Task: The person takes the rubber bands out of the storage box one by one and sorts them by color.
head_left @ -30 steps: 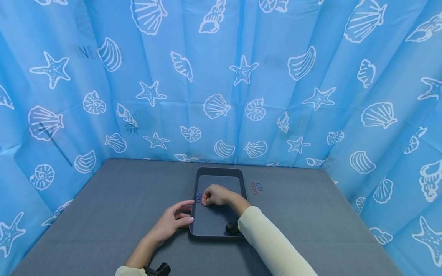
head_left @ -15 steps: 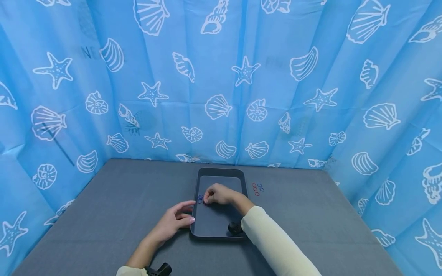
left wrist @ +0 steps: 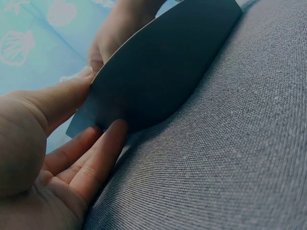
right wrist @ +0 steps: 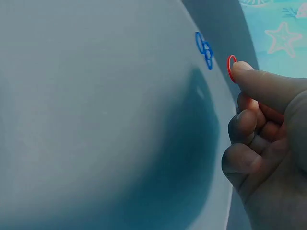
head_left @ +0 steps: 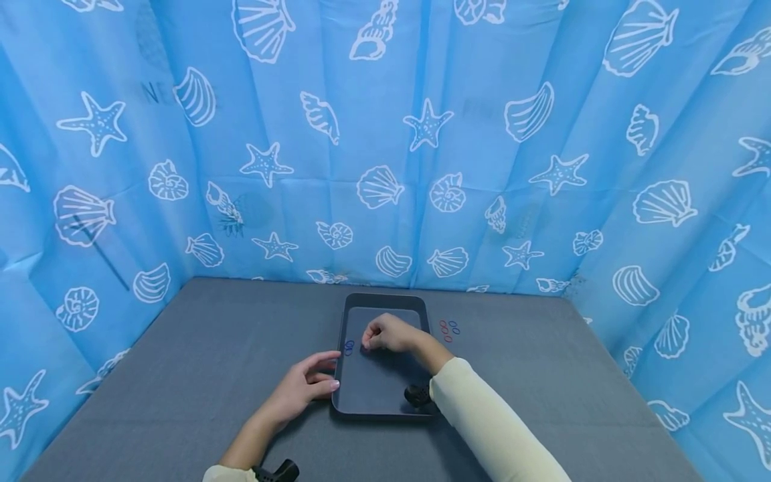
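Observation:
My right hand (head_left: 391, 333) is over the dark grey tray (head_left: 375, 387), thumb and fingertip pinching a small red oval ring (right wrist: 231, 67), seen upright in the right wrist view. Several blue rings (head_left: 349, 348) lie together on the tray floor by its left wall; they also show as overlapping blue rings (right wrist: 205, 50) in the right wrist view. At the tray's left side, my left hand (head_left: 296, 388) rests with loosely extended fingers. In the left wrist view, one digit touches the rim while other fingertips (left wrist: 115, 132) lie against the outer wall (left wrist: 158, 72).
Just right of the tray, a few red rings (head_left: 444, 328) and two blue rings (head_left: 454, 327) lie on the grey cloth-covered table (head_left: 253, 321). A blue curtain (head_left: 385, 134) with white shell prints closes off the back and both sides.
The right hand has moved a little right and toward the back, away from the blue rings, with the red ring pinched. The left hand stays at the tray's side.

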A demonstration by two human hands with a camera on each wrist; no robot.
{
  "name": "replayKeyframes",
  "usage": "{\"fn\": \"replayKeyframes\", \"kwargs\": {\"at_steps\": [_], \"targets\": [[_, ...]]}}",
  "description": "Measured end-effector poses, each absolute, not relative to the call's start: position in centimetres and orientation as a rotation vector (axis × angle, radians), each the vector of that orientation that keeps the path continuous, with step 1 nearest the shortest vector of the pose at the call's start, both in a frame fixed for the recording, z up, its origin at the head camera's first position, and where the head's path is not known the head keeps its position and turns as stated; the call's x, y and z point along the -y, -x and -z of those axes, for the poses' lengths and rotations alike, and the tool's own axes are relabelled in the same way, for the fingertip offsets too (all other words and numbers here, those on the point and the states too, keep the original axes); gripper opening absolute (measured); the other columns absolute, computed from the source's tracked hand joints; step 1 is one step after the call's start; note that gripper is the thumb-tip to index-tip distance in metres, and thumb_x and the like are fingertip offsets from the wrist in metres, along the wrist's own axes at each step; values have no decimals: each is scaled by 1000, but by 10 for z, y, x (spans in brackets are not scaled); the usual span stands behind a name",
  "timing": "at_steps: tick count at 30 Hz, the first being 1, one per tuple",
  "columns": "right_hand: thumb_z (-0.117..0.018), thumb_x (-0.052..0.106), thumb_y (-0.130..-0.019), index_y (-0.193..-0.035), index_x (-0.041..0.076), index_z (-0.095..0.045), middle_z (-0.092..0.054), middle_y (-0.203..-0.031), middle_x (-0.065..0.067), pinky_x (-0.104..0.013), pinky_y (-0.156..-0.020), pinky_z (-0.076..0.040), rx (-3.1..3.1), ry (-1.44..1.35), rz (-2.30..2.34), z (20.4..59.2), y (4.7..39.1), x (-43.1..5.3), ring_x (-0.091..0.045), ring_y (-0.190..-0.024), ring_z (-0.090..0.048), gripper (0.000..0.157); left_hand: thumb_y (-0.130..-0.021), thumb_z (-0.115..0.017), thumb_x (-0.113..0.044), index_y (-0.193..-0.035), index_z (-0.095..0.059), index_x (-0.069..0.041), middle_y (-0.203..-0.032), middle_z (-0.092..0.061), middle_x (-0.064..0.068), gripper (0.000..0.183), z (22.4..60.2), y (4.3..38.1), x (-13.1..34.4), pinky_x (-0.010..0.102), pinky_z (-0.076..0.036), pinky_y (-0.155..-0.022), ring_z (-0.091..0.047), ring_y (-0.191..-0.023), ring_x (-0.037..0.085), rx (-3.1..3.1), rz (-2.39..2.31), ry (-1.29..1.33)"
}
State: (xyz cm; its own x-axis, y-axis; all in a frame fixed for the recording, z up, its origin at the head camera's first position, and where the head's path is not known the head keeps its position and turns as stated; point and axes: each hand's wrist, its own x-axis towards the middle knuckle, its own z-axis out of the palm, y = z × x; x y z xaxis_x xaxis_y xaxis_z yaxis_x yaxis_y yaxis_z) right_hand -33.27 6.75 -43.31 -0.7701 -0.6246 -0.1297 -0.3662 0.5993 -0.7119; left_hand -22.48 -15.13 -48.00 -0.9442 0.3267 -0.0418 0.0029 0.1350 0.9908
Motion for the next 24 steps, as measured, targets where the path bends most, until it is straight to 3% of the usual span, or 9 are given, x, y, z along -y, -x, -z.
{"fn": "replayKeyframes", "kwargs": {"at_steps": [14,24], "targets": [[-61,14,-80,-78,12,-65,-62,-75,5,-29,-65,-44,-2589,790,1033,409,329,-89,-11,-71,-54,5,-80,-61,-19,-127,-42,-21,-123,-42,14,50,480,224,150,34,-48,-74,-54,-95,23,-2172,-1890,-318],[-62,14,-79,-79,11,-66,-60,-77,4,-29,-63,-42,-2691,589,1068,401,330,-109,-13,-72,-51,5,-79,-62,-19,-127,-42,-20,-122,-43,14,51,482,224,150,34,-48,-74,-54,-94,23,-2171,-1894,-323]]}}
